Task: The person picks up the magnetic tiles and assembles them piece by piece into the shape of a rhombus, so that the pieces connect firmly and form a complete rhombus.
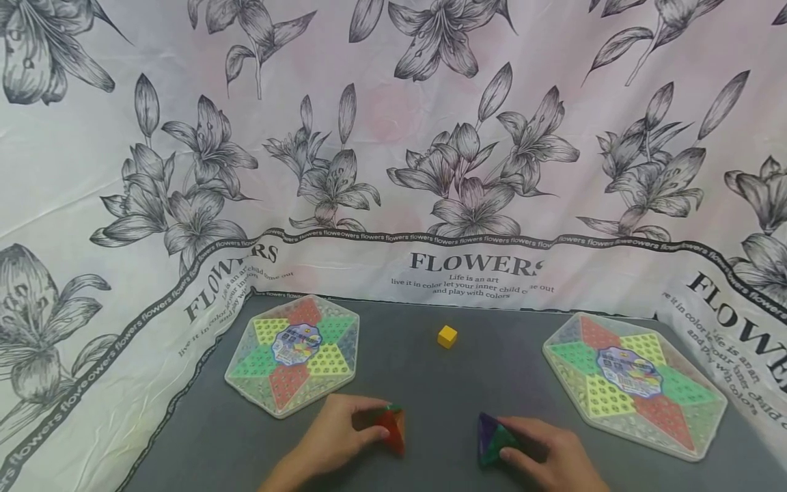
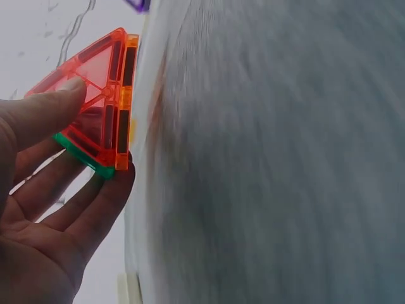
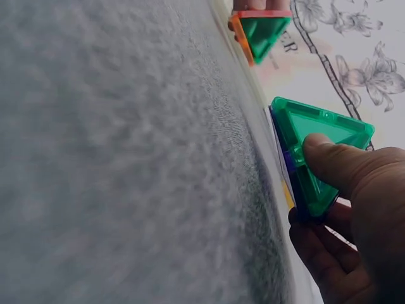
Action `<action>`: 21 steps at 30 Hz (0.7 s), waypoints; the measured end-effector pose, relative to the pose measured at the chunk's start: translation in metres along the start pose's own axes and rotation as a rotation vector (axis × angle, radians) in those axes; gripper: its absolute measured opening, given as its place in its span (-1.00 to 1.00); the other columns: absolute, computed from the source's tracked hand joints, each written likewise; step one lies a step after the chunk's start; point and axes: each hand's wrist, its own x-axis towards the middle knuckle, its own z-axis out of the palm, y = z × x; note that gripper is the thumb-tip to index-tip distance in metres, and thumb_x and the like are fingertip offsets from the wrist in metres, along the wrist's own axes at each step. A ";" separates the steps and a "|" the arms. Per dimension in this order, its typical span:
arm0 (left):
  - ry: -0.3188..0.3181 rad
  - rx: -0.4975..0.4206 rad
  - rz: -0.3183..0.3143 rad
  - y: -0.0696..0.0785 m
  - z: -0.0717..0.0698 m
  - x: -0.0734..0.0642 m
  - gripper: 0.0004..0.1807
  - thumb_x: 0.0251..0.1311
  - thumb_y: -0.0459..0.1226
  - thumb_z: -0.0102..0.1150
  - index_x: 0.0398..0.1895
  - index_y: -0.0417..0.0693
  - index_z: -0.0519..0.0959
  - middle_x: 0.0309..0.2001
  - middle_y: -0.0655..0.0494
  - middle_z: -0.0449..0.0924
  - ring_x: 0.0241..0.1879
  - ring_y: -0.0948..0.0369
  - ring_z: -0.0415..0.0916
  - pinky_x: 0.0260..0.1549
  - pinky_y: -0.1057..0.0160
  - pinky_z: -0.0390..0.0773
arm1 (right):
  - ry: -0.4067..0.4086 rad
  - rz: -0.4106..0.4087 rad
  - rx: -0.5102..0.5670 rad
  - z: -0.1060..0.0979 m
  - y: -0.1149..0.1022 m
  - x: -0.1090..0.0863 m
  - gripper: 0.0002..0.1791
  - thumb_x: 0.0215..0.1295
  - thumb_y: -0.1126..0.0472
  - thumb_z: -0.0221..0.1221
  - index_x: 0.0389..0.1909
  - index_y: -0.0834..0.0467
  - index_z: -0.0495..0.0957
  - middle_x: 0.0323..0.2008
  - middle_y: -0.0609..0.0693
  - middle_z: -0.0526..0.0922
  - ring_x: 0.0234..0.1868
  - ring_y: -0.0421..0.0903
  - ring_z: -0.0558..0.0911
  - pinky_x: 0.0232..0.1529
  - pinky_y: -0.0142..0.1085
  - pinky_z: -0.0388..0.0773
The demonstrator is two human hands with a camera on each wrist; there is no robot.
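Observation:
My left hand [image 1: 335, 434] pinches a small pyramid of magnetic tiles [image 1: 392, 432] between thumb and fingers. In the left wrist view its translucent red triangle [image 2: 95, 95] faces the camera, with an orange tile [image 2: 126, 104] and a green tile [image 2: 82, 155] on other sides. A second magnetic-tile pyramid [image 1: 488, 441], purple and green, is pinched by my right hand [image 1: 550, 454]. The right wrist view shows the thumb pressing on its green triangle [image 3: 345, 130]. The two pyramids are apart, just above or on the grey tabletop; contact cannot be told.
A small yellow cube [image 1: 447, 336] lies further back between the hands. Hexagonal game boards with coloured triangles lie on either side, one left [image 1: 261, 355] and one right [image 1: 679, 410]. Behind the grey table [image 1: 424, 383] hangs a white flower-printed cloth [image 1: 344, 266].

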 end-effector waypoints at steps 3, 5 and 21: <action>-0.037 0.003 0.016 0.008 0.010 0.008 -0.64 0.24 -0.14 0.62 0.09 0.09 0.85 0.00 0.27 0.87 0.07 0.32 0.75 0.13 0.27 0.70 | -0.018 0.005 0.001 0.000 -0.003 0.006 -0.49 0.18 -0.02 0.62 0.18 -0.20 0.79 0.00 -0.25 0.85 -0.01 -0.34 0.78 -0.07 -0.25 0.78; -0.057 0.010 0.028 0.013 0.018 0.014 -0.65 0.24 -0.16 0.62 0.09 0.10 0.85 0.00 0.28 0.86 0.08 0.34 0.74 0.15 0.27 0.70 | -0.033 0.013 0.013 0.001 -0.006 0.010 -0.50 0.20 -0.03 0.61 0.18 -0.19 0.79 0.00 -0.22 0.86 0.00 -0.32 0.78 -0.05 -0.23 0.78; -0.092 0.029 0.002 0.029 0.057 0.046 -0.71 0.27 -0.19 0.59 0.05 0.14 0.86 -0.03 0.43 0.84 0.06 0.45 0.70 0.22 0.24 0.67 | -0.191 0.105 0.164 0.017 -0.015 0.030 -0.52 0.36 -0.19 0.47 0.23 -0.16 0.75 0.09 -0.22 0.83 0.11 -0.28 0.76 0.10 -0.20 0.76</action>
